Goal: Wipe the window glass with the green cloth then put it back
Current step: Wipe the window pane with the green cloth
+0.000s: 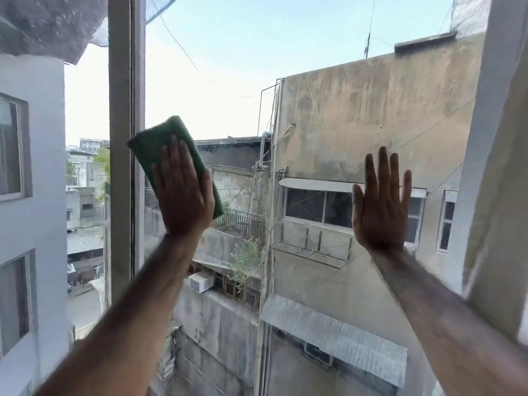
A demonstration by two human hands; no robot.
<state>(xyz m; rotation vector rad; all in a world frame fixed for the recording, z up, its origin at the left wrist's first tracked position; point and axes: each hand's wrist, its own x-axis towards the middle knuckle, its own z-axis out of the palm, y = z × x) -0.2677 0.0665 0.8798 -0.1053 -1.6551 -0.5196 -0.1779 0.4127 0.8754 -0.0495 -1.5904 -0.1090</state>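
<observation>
Left hand (183, 192) flat on the green cloth (160, 144), palm pressing it against the window glass (237, 90), fingers extended and close together, not curled round the fabric. Cloth is folded into a rough rectangle, tilted, its upper end sticking out above the fingertips and its lower right corner showing past the thumb side of the hand. Cloth sits just right of the vertical window frame (121, 138), upper left corner overlapping the frame edge. Right hand (381, 207) well to the right of the frame, empty, palm flat toward the glass, fingers spread and straight, pointing up; whether it actually touches the pane cannot be told for certain. Both forearms bare, reaching up from the bottom corners. Right of the right hand is a white wall edge (485, 138). Through the glass, right of the frame: a stained concrete building (357, 110) with windows and metal awnings, an air conditioner unit (201, 281) lower down, pale sky above. Left of the frame another white building (43, 167) and a street far below
</observation>
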